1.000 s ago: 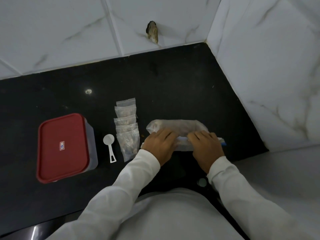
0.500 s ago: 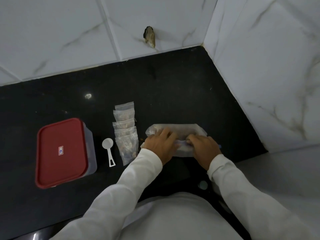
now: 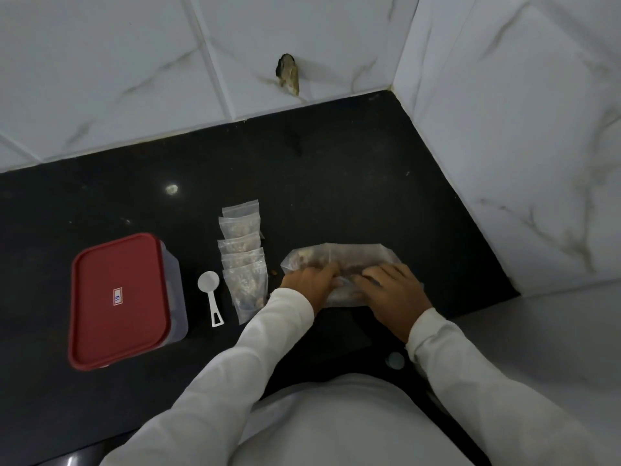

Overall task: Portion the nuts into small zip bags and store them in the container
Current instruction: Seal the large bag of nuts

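Note:
A large clear zip bag of nuts [image 3: 339, 255] lies on the black countertop [image 3: 336, 183] in front of me. My left hand [image 3: 311, 285] holds its near left edge and my right hand [image 3: 391, 292] lies over its near right edge; both sets of fingers are on the bag's closure strip. To the left, several small zip bags [image 3: 247, 260] filled with nuts lie overlapping in a row. A white measuring scoop [image 3: 210, 290] rests beside them. Further left stands a clear container with its red lid [image 3: 116, 297] on.
White marble-look tiled walls close the counter at the back and on the right [image 3: 521, 146]. A broken hole [image 3: 288, 75] shows in the back wall. A small crumb of nut [image 3: 274, 273] lies between the small bags and the large bag.
My hands have drawn closer together along the large bag's near edge, and the blue closure strip is now covered. The other objects have not moved on the counter.

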